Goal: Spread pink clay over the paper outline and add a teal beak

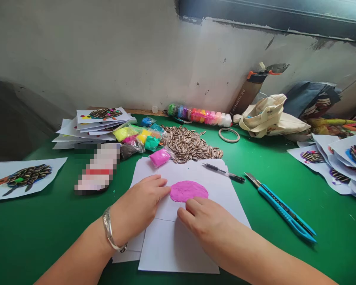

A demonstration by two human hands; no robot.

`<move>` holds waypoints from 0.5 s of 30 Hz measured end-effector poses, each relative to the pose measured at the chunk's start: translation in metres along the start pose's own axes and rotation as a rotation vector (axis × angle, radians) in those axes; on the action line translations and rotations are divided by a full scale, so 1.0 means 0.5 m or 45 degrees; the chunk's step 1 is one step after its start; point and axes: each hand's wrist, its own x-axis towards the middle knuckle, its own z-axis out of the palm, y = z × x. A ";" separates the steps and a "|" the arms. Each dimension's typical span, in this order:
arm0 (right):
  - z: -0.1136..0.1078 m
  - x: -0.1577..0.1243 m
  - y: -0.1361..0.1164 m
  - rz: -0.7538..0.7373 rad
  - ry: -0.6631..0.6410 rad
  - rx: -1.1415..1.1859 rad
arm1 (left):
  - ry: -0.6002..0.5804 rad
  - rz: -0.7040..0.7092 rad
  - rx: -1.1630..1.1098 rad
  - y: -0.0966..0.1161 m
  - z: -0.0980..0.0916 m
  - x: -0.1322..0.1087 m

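**On the green worktop, two hands at a pink clay disc**

Near the front edge of the green worktop [47, 229] lies a small pile of white paper sheets [178, 245], and on the top sheet sits a flattened pink clay disc [189, 190]. The left hand [139, 204], with a silver bracelet [109, 229] at the wrist, rests palm down on the paper. Its fingers are loosely stretched, grip nothing, and their tips touch the disc's left rim. The right hand [207, 221] comes in from the lower right with its fingers bent. Its fingertips press against the disc's lower rim and it holds nothing that shows.

Just behind the paper a heap of striped sunflower seeds [190, 144] spreads out, with a small bag of pink clay [160, 157] at its left edge. A black pen [224, 172] lies on the sheets' far right corner, and a blue utility knife [284, 208] lies farther right on the bare green. A row of coloured clay tubs [200, 114] stands along the wall. At far left is a finished seed picture [23, 177] on paper.
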 end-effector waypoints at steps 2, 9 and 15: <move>-0.005 0.001 0.000 -0.016 0.011 0.006 | -0.051 -0.002 0.026 0.002 -0.004 -0.003; -0.024 0.002 0.011 -0.002 -0.023 0.119 | -0.149 0.017 0.099 0.010 -0.002 -0.010; -0.023 -0.001 0.011 -0.057 -0.010 0.106 | -0.226 -0.057 0.111 0.027 -0.005 -0.006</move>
